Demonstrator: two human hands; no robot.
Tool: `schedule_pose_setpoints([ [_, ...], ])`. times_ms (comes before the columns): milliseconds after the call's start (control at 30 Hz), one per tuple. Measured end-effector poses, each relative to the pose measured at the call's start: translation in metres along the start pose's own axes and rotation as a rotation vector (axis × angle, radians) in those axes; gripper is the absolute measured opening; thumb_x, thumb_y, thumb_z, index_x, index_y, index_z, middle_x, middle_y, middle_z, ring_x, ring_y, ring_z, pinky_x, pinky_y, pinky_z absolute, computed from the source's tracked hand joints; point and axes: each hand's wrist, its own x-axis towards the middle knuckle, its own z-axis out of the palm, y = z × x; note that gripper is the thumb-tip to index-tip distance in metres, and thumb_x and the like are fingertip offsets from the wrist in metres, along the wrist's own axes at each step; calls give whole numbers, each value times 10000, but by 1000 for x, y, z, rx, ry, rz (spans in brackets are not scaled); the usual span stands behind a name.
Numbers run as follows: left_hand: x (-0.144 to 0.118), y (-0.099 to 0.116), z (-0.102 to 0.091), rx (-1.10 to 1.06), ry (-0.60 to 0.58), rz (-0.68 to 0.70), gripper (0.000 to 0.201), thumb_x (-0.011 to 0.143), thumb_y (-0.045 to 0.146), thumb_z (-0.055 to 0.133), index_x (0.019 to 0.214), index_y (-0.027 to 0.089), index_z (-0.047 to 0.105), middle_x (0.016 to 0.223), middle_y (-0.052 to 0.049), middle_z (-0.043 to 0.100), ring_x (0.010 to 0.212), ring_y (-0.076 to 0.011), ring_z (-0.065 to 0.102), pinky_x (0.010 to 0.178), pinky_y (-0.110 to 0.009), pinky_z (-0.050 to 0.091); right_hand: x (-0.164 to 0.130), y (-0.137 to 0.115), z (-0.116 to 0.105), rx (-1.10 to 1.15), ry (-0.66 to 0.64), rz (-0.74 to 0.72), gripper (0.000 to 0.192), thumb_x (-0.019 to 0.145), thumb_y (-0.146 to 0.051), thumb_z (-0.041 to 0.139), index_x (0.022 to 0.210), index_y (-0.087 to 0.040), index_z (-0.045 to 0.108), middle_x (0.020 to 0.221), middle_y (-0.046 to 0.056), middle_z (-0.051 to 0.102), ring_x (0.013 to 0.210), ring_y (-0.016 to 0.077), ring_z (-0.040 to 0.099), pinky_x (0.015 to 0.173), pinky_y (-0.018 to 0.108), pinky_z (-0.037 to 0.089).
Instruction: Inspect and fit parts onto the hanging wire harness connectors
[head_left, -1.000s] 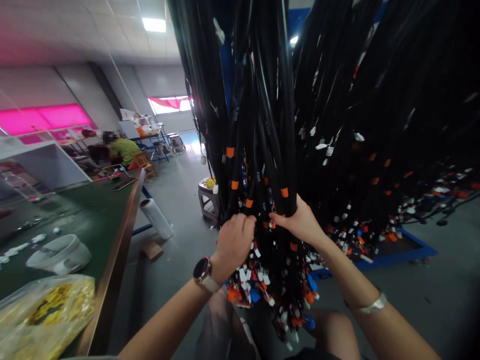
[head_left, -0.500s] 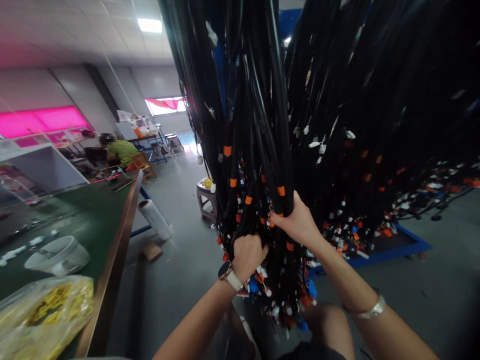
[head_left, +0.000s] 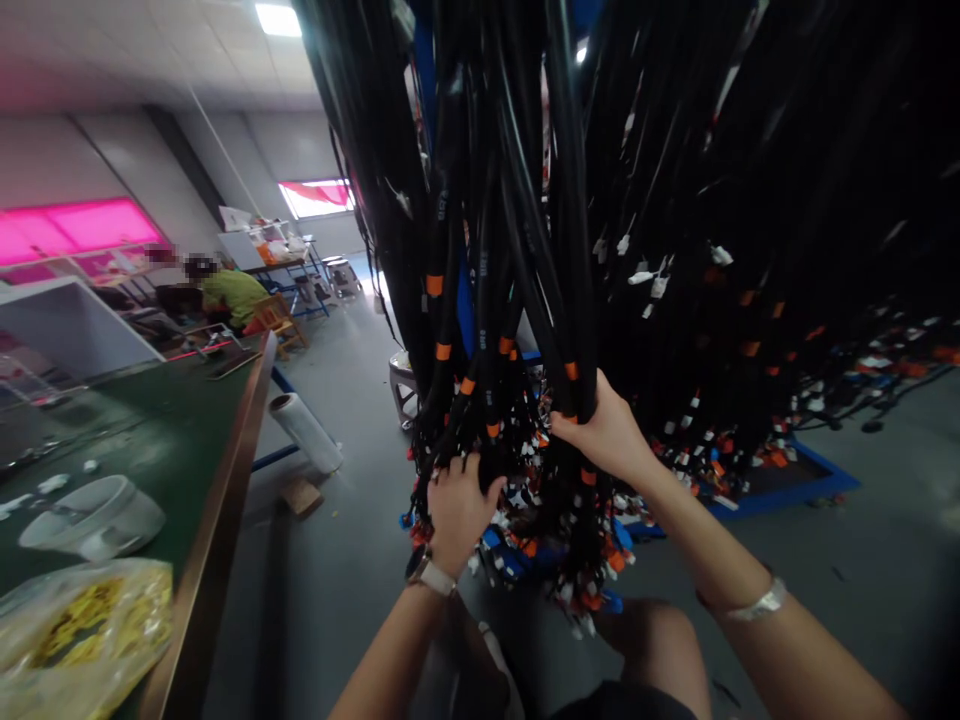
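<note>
Long black wire harnesses (head_left: 517, 240) hang in a thick bunch before me, with orange tape bands and white, red and blue connectors at their lower ends. My right hand (head_left: 613, 432) is closed around several harness branches on the right side of a gap in the bunch. Against the left part of the bunch rests my left hand (head_left: 457, 508), its fingers loosely spread and the thumb apart. The branches under its palm are partly hidden.
More harnesses (head_left: 690, 300) hang to the right above a blue frame base (head_left: 810, 487). At left, a green-topped table (head_left: 187, 420) carries a white tub (head_left: 94, 515) and a bag of yellow parts (head_left: 90, 620). A plastic-film roll (head_left: 306, 432) leans beside it. A person (head_left: 229, 295) sits farther back.
My left hand has moved left and loosened from a fist. The bunch has parted, opening a gap between the hands. My right hand keeps its grip, shifting slightly right.
</note>
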Motion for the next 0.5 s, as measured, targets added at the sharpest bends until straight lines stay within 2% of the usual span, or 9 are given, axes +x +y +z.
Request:
schedule_pose_setpoints([
  [100,-4,12,21,39,39,-35,546,788,493,565,1247,210,480,1066,-105,539,960,-289,517,760,-396,397,-1,-4,10,24,-9,8,359,663,-245,627,985,-250,468,744,-41,589,674,172,579,600,274,441],
  [200,-11,11,38,67,68,14,547,823,350,566,1336,249,403,1127,-102,517,1011,-284,480,814,-424,380,1,-3,9,51,-48,-12,329,662,-230,625,950,-245,466,709,-54,558,634,153,551,577,260,433],
  [300,-16,-6,44,88,88,89,556,843,328,544,1368,268,369,1172,-101,511,1024,-279,468,841,-435,372,6,3,2,65,-84,-31,323,644,-203,631,926,-238,477,692,-62,533,610,137,525,560,250,426],
  [500,-16,-48,42,30,94,220,503,864,349,520,1350,327,394,1220,-71,538,1048,-261,482,882,-443,368,11,13,-3,79,-118,-34,350,644,-188,631,966,-232,500,685,-65,508,605,130,506,549,249,424],
])
